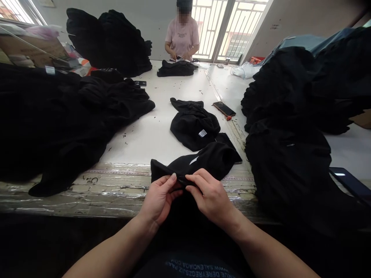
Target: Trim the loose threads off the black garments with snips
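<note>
A black garment (pixel 213 156) with a small white label lies at the table's front edge, its near end raised in both my hands. My left hand (pixel 160 197) pinches the cloth between thumb and fingers. Just to the right, my right hand (pixel 210 193) grips the same edge with thumb and fingertips close together. Whether the right fingers hold anything besides cloth is hidden. Beyond it lies another crumpled black garment (pixel 191 125) with a white tag, flat on the white table (pixel 139 127).
Heaps of black garments stand at the left (pixel 63 116), far left (pixel 113 42) and right (pixel 290 154). A phone (pixel 223 109) lies right of centre, another phone (pixel 352 183) at the right edge. Across the table a person (pixel 182 38) handles black cloth (pixel 177 68). Thread scraps dot the tabletop.
</note>
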Demonstrator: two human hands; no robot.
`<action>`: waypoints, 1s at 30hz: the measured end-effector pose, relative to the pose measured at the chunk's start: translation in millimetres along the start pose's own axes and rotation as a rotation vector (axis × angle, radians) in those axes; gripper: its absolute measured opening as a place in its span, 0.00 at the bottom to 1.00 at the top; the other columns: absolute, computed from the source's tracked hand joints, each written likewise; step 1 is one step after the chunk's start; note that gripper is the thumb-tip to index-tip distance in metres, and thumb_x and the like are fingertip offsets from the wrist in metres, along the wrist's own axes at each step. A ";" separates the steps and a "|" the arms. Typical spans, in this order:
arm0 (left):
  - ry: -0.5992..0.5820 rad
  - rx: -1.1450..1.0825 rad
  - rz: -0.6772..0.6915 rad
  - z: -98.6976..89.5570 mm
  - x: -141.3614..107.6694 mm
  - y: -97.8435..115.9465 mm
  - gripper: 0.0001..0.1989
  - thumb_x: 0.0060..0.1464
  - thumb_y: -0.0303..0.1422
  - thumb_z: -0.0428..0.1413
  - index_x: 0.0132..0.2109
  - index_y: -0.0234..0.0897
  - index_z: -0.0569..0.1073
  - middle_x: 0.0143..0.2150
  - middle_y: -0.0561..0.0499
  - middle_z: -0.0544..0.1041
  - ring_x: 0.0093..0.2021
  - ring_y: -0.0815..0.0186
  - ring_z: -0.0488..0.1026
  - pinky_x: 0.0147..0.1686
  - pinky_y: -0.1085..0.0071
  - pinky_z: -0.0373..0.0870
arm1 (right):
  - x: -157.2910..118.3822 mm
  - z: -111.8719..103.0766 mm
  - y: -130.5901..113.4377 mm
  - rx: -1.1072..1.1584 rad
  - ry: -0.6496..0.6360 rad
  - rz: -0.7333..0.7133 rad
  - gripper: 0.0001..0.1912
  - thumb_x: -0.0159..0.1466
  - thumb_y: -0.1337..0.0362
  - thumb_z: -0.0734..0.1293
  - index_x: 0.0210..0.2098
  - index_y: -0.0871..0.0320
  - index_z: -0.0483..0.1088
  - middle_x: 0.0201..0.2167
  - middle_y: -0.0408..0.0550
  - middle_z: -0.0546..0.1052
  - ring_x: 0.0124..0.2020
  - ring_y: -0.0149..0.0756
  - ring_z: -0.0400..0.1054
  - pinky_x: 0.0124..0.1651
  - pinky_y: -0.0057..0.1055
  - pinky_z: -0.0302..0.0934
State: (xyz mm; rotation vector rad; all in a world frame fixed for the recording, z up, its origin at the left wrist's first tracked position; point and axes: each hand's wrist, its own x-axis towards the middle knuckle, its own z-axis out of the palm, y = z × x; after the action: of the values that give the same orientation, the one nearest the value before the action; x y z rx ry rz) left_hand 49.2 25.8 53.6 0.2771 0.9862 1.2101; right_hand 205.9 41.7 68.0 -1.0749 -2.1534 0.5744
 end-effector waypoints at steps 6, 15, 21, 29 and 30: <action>0.002 0.025 0.020 0.7 -3.2 -1.5 0.10 0.45 0.34 0.65 0.31 0.30 0.76 0.32 0.48 0.75 0.35 0.67 0.71 0.31 0.73 0.71 | 0.4 -2.4 1.3 0.013 0.046 0.004 0.10 0.64 0.71 0.60 0.42 0.58 0.71 0.33 0.48 0.70 0.33 0.33 0.68 0.36 0.30 0.67; -0.015 0.023 0.028 0.6 -5.8 -2.7 0.09 0.48 0.33 0.63 0.32 0.30 0.76 0.33 0.47 0.75 0.35 0.67 0.71 0.32 0.73 0.71 | 5.6 -10.4 0.8 0.076 -0.008 0.029 0.11 0.60 0.72 0.65 0.43 0.60 0.72 0.33 0.48 0.71 0.33 0.33 0.67 0.36 0.29 0.66; -0.025 0.028 0.021 -0.2 -6.0 -5.1 0.09 0.48 0.33 0.63 0.32 0.30 0.76 0.33 0.48 0.74 0.35 0.67 0.71 0.32 0.73 0.71 | 6.3 -4.3 -1.7 0.078 0.001 -0.004 0.10 0.61 0.72 0.64 0.41 0.61 0.73 0.32 0.48 0.70 0.32 0.32 0.67 0.36 0.28 0.65; -0.027 0.030 0.017 -2.2 -8.1 -5.5 0.09 0.48 0.33 0.63 0.32 0.30 0.76 0.33 0.48 0.74 0.36 0.67 0.71 0.32 0.73 0.71 | 8.3 -5.2 -1.4 0.141 -0.018 0.048 0.08 0.61 0.73 0.64 0.38 0.60 0.74 0.30 0.46 0.70 0.31 0.31 0.66 0.34 0.27 0.63; -0.027 0.032 0.017 -2.0 -7.8 -5.7 0.09 0.48 0.33 0.63 0.32 0.30 0.76 0.33 0.48 0.74 0.36 0.67 0.71 0.32 0.73 0.71 | 8.4 -5.7 -1.7 0.150 -0.026 0.058 0.08 0.61 0.73 0.64 0.37 0.60 0.74 0.30 0.46 0.70 0.31 0.31 0.66 0.34 0.27 0.63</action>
State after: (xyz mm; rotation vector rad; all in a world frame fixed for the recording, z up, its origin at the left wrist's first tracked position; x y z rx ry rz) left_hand 51.3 16.2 52.6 0.3268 0.9827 1.2038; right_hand 205.4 48.1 76.0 -1.0557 -2.0705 0.7674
